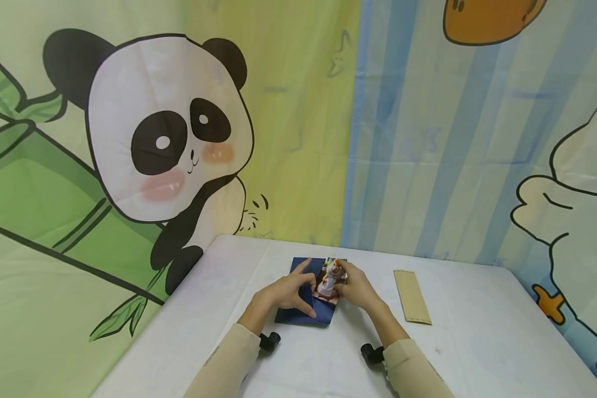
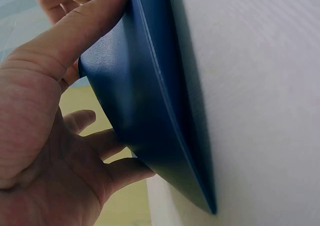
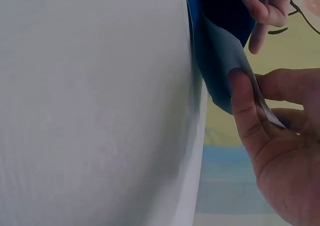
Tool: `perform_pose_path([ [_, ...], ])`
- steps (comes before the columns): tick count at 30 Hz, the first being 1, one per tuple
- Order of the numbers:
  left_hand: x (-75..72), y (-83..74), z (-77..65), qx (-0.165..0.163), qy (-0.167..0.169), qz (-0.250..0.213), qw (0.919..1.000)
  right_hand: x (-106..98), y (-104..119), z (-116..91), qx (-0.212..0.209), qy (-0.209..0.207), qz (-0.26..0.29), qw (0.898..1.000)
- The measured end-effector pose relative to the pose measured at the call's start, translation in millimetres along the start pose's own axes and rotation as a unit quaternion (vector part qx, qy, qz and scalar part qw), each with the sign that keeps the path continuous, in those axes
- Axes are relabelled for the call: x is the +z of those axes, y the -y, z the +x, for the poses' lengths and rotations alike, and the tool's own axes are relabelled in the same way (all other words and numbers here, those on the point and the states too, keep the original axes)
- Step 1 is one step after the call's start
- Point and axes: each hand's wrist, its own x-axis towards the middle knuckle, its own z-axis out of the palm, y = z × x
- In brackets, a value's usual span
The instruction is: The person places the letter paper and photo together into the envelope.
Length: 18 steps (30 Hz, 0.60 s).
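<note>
Beyond the beige sleeves [image 1: 227, 359] and two black devices [image 1: 372, 354], a dark blue envelope [image 1: 289, 317] is gripped by the left hand [image 1: 286, 292] over the white table [image 1: 477, 342] and partly hidden by it. A glossy photo card [image 1: 326, 286], printed with a pale figure, is pinched by the right hand [image 1: 358, 286] against the envelope. To the right a tan strip [image 1: 412, 297] is laid, backed by a panda-printed curtain [image 1: 298, 110].
</note>
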Motion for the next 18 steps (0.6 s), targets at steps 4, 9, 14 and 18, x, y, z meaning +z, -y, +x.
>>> perform_pose_path([
  [4, -0.3, -0.2, -0.4, 0.001, 0.002, -0.005, 1.0000, 2.7, 0.1, 1.4, -0.004, -0.019, 0.011, 1.000],
  [9, -1.6, -0.9, 0.8, 0.004, 0.005, -0.003, 1.0000, 4.6, -0.4, 4.0, 0.025, -0.042, 0.062, 0.997],
  [14, -1.6, 0.0, 1.2, 0.005, 0.007, 0.004, 1.0000, 5.4, 0.4, 4.4, 0.037, -0.026, 0.073, 0.996],
  [18, -0.1, 1.5, 1.3, 0.005, 0.007, 0.004, 1.0000, 6.2, 0.5, 2.9, 0.048, -0.008, 0.086, 0.995],
])
